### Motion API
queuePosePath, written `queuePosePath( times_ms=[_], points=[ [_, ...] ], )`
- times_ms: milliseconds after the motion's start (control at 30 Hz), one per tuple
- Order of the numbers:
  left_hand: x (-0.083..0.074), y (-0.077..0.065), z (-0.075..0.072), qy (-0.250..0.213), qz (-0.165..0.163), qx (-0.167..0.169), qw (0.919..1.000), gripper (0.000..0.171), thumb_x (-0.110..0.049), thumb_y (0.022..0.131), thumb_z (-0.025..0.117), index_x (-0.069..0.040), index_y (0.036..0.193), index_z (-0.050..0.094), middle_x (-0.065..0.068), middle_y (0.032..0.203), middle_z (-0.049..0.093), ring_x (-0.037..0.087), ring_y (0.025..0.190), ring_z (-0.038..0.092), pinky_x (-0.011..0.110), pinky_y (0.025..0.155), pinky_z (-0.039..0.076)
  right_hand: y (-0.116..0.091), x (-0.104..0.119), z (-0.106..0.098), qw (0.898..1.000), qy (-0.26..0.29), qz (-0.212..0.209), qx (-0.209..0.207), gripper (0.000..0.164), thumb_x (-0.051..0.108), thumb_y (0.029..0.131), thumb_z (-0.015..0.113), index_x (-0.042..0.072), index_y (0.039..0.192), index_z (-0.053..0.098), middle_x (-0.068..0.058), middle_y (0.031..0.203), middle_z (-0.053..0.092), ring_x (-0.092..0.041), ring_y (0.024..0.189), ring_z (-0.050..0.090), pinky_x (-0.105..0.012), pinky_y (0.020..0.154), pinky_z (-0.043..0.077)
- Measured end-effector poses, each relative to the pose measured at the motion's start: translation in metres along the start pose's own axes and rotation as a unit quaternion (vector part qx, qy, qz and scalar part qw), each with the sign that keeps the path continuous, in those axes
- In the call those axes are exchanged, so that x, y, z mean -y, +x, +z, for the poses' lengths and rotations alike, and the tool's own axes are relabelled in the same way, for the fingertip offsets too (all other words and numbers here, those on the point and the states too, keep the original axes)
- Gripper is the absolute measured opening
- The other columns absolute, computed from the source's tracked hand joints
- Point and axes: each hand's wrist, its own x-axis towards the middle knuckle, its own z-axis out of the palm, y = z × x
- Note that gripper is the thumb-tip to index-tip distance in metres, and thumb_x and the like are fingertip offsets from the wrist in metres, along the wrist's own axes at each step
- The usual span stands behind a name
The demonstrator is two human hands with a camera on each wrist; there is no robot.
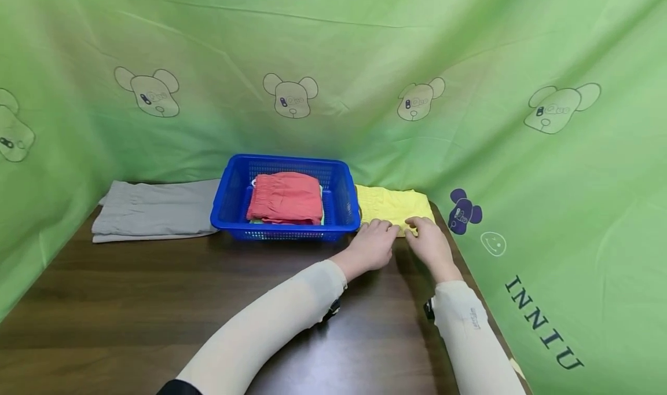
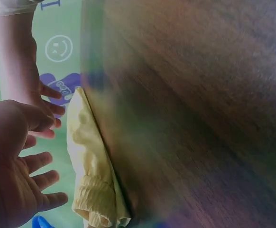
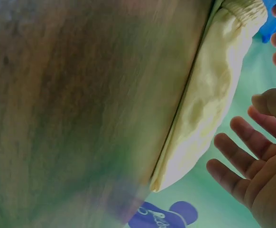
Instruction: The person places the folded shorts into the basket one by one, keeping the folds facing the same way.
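Observation:
Folded yellow trousers or shorts (image 1: pixel 393 205) with a gathered elastic waistband lie on the table, just right of the blue basket. My left hand (image 1: pixel 371 245) is over their near left side, and my right hand (image 1: pixel 430 243) over their near right corner. In the left wrist view, the left hand (image 2: pixel 14 175) has its fingers spread and relaxed, apart from the yellow cloth (image 2: pixel 88 147). The right wrist view shows the right hand (image 3: pixel 259 156) with loosely extended fingers and a gap to the cloth (image 3: pixel 209 95). Neither hand holds anything.
The blue plastic basket (image 1: pixel 292 228) contains a folded red garment (image 1: pixel 285 198) with other cloth partly hidden beneath it. Folded grey trousers (image 1: pixel 161 209) lie at its left. A green printed curtain (image 1: pixel 354 134) borders the brown wooden table (image 1: pixel 156 302) at the back and sides.

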Motion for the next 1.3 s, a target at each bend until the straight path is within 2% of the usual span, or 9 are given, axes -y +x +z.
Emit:
queuePosePath(
  times_ms=[200,400,533,667,867,967,1100,1200,1300],
  points=[
    [0.009,0.010,0.011,0.049,-0.008,0.000,0.9988,0.052,-0.034,0.095,0.069,-0.020,0.141,0.049,0.005,0.144,0.051,0.030,0.138,0.043,0.055,0.115,0.038,0.011,-0.005,-0.001,1.000,-0.010,0.007,0.011,0.036,0.021,0.099,0.059,-0.001,0.128,0.064,-0.025,0.124,0.065,-0.044,0.117,0.061,-0.059,0.098,0.048],
    [0.011,0.020,0.020,0.058,-0.043,0.019,0.9972,0.062,-0.033,0.096,0.066,-0.019,0.151,0.042,0.015,0.164,0.030,0.039,0.155,0.018,0.063,0.122,0.018,0.019,-0.015,0.001,1.000,-0.018,0.015,0.009,0.037,0.020,0.099,0.059,-0.001,0.129,0.063,-0.027,0.130,0.062,-0.046,0.122,0.058,-0.059,0.102,0.046],
    [0.014,0.026,0.026,0.036,-0.105,-0.002,0.9938,0.066,-0.037,0.100,0.061,-0.017,0.158,0.035,0.018,0.169,0.017,0.041,0.157,0.008,0.057,0.126,0.011,0.027,-0.019,0.006,1.000,-0.017,0.018,-0.008,0.036,0.021,0.100,0.058,0.000,0.129,0.063,-0.025,0.130,0.062,-0.044,0.122,0.059,-0.059,0.102,0.046],
    [0.016,0.029,0.030,0.017,-0.153,-0.019,0.9880,0.070,-0.045,0.102,0.057,-0.014,0.160,0.032,0.019,0.169,0.015,0.042,0.156,0.008,0.052,0.127,0.008,0.033,-0.019,0.010,1.000,-0.017,0.023,-0.011,0.038,0.022,0.100,0.057,0.000,0.131,0.063,-0.025,0.133,0.061,-0.044,0.124,0.057,-0.059,0.105,0.045],
    [0.017,0.032,0.041,-0.011,-0.170,0.005,0.9854,0.065,-0.044,0.104,0.055,-0.013,0.157,0.035,0.019,0.168,0.017,0.040,0.157,0.010,0.046,0.128,0.009,0.040,-0.016,0.015,0.999,-0.026,0.037,0.005,0.039,0.023,0.100,0.053,0.003,0.131,0.063,-0.023,0.135,0.060,-0.043,0.127,0.055,-0.059,0.104,0.045],
    [0.018,0.032,0.045,-0.016,-0.184,0.004,0.9829,0.061,-0.042,0.103,0.056,-0.015,0.154,0.038,0.017,0.167,0.020,0.037,0.157,0.013,0.044,0.128,0.010,0.043,-0.015,0.017,0.999,-0.035,0.033,0.005,0.039,0.023,0.099,0.052,0.003,0.130,0.063,-0.023,0.134,0.061,-0.044,0.126,0.055,-0.060,0.102,0.046],
    [0.019,0.031,0.048,0.006,-0.177,-0.002,0.9843,0.057,-0.040,0.103,0.056,-0.016,0.153,0.041,0.018,0.165,0.025,0.036,0.155,0.018,0.045,0.127,0.013,0.045,-0.014,0.018,0.998,-0.048,0.034,0.013,0.040,0.024,0.099,0.052,0.004,0.132,0.063,-0.023,0.138,0.059,-0.046,0.128,0.053,-0.060,0.103,0.045],
    [0.019,0.030,0.049,0.040,-0.162,0.011,0.9860,0.056,-0.039,0.104,0.054,-0.017,0.154,0.039,0.018,0.164,0.026,0.037,0.154,0.020,0.046,0.127,0.015,0.044,-0.016,0.017,0.997,-0.051,0.041,0.035,0.042,0.024,0.099,0.052,0.003,0.134,0.062,-0.024,0.140,0.058,-0.047,0.129,0.052,-0.060,0.105,0.043],
    [0.018,0.029,0.050,0.059,-0.149,0.020,0.9869,0.051,-0.030,0.107,0.049,-0.018,0.155,0.038,0.018,0.164,0.028,0.038,0.154,0.021,0.048,0.127,0.017,0.043,-0.019,0.016,0.995,-0.054,0.051,0.059,0.043,0.024,0.100,0.052,0.003,0.136,0.061,-0.025,0.140,0.057,-0.046,0.130,0.052,-0.061,0.106,0.043]
  ],
)
